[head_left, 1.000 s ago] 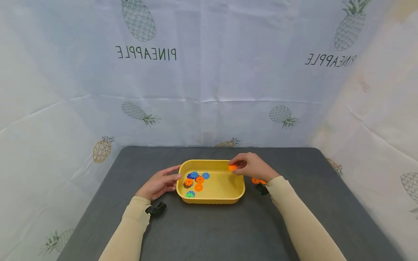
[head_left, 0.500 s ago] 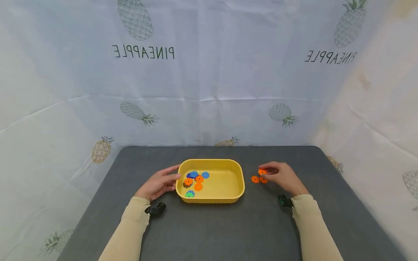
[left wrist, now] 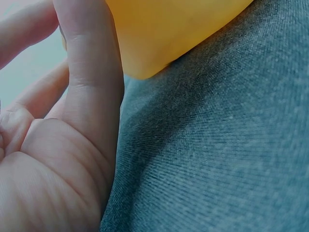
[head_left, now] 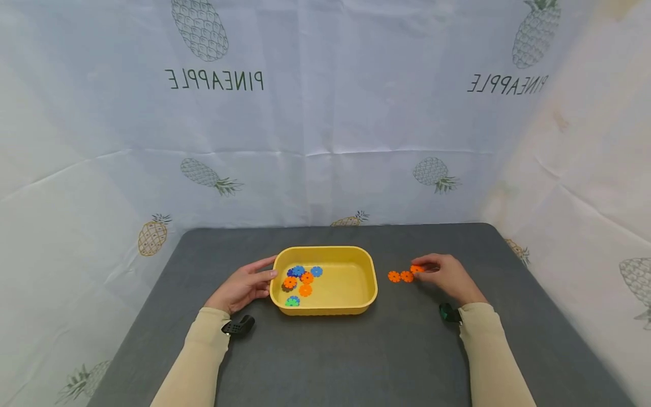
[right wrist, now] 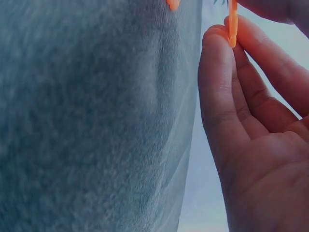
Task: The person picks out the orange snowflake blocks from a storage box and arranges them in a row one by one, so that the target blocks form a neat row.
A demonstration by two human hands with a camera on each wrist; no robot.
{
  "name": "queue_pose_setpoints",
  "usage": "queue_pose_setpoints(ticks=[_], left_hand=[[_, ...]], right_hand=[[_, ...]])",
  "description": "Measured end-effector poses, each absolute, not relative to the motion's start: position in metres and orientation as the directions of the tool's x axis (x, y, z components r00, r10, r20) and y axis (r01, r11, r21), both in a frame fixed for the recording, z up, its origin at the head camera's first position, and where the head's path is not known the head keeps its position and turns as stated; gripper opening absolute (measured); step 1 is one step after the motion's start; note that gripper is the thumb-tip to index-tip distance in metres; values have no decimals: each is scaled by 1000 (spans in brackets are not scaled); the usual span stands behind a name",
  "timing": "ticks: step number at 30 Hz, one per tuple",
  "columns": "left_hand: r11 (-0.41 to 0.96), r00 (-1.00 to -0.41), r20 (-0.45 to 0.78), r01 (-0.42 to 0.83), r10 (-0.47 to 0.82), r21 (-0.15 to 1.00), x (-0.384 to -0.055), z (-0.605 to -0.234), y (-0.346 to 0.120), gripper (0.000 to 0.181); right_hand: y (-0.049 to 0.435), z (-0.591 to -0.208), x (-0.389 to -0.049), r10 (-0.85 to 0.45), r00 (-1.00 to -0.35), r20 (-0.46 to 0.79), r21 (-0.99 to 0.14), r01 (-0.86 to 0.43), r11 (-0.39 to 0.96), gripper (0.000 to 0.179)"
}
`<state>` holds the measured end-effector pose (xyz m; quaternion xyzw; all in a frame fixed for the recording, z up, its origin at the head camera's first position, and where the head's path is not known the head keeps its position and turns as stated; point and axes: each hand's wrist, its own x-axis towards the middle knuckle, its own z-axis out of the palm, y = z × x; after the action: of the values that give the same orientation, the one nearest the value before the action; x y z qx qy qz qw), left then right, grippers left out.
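The yellow tray (head_left: 323, 308) stands on the dark table with several flower-shaped plastic discs in its left part, among them blue discs (head_left: 316, 271), orange discs (head_left: 306, 290) and a green disc (head_left: 292, 302). My left hand (head_left: 245, 287) rests against the tray's left side, thumb tip at the rim and fingers fairly straight; in the left wrist view the thumb (left wrist: 91, 82) lies near the tray wall (left wrist: 159, 34). Right of the tray, my right hand (head_left: 447, 276) pinches an orange notched disc (head_left: 416, 269) between thumb and fingertips, beside two more orange discs (head_left: 394, 276) on the table.
The grey table (head_left: 346, 362) reaches back to a white curtain (head_left: 315, 186) printed with pineapples, which also closes off both sides. Dark wristbands (head_left: 239, 326) sit at both wrists.
My right hand has moved from over the tray's right end to the table on its right, with an orange disc. It shifted slightly right again lately. The left hand stays at the tray.
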<state>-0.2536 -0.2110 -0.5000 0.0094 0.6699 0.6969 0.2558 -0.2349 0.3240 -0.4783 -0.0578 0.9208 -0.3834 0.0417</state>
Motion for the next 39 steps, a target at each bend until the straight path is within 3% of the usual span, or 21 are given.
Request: queue_pose_setpoints(ticks=[39], left_hand=[[27, -866, -336, -352, 371, 936, -254, -498, -211, 75]], right_hand=[[327, -488, -241, -130, -988, -84, -621, -50, 782, 33]])
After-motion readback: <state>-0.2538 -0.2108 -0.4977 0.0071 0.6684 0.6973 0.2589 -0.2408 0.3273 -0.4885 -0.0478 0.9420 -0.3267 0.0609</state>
